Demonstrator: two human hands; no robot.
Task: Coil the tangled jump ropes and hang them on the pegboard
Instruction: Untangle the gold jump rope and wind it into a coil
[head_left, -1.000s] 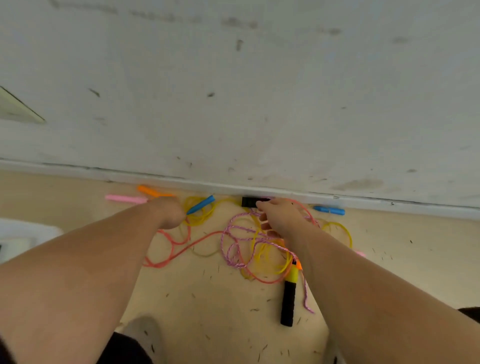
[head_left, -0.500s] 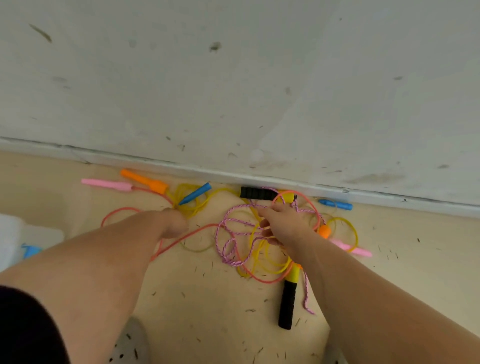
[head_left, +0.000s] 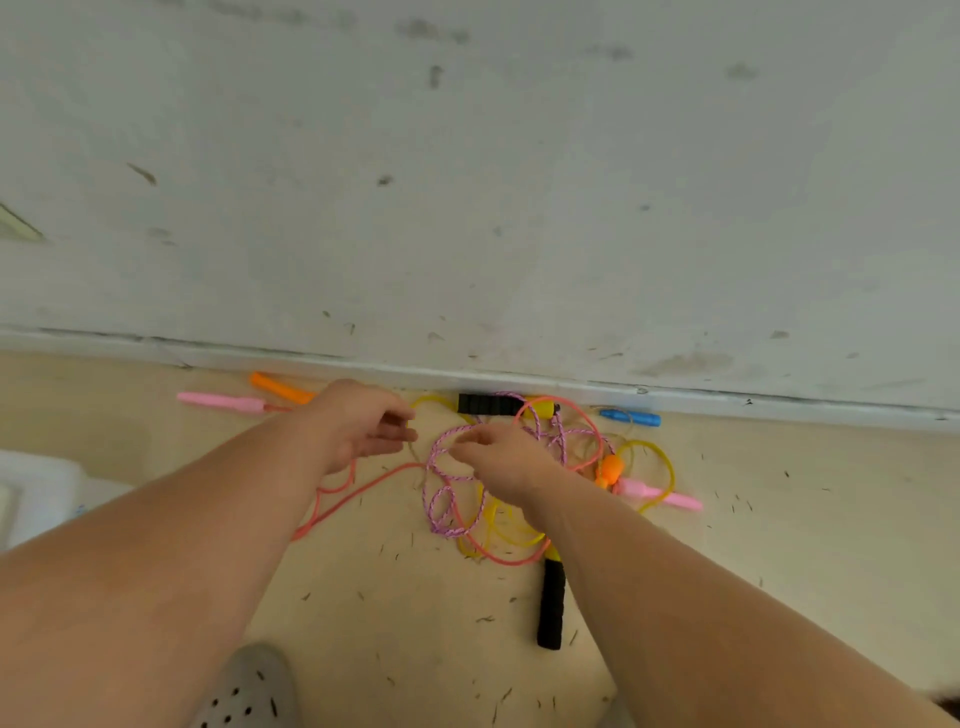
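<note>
Biggest first: one scuffed white wall (head_left: 519, 182) fills the top half, and one beige floor (head_left: 779, 545) strewn with small dark bits lies below it. One white bin (head_left: 36, 483) is cut off at the left edge, so I can't tell what's in it. One grey perforated shoe (head_left: 249, 686) shows at the bottom. The jump ropes (head_left: 498, 525) lie in one tangled heap on the floor, against the foot of the wall and between the two forearms. Three cords are visible. The coral cord (head_left: 363, 491) trails left out of the heap and under the left arm. The yellow cord (head_left: 667, 467) loops on the right side. The pink-purple braided cord (head_left: 441, 512) is knotted in small loops mid-heap. I count seven handle pieces. Two are black foam with yellow ends, one along the wall (head_left: 491, 404) and one near the viewer (head_left: 551, 605). Two are pink, one far left (head_left: 221, 401) and one right (head_left: 662, 493). Two are orange, one long (head_left: 278, 387) beside the left pink handle and one stubby (head_left: 610, 467) touching the right pink one. One is blue (head_left: 629, 417), by the wall. Left hand (head_left: 356, 423) is over the heap's left edge with fingers loosely curled and thumb apart; I can't tell if it holds anything. Right hand (head_left: 511, 460) is over the middle, thumb and forefinger pinched on a raised loop of the braided cord.
</note>
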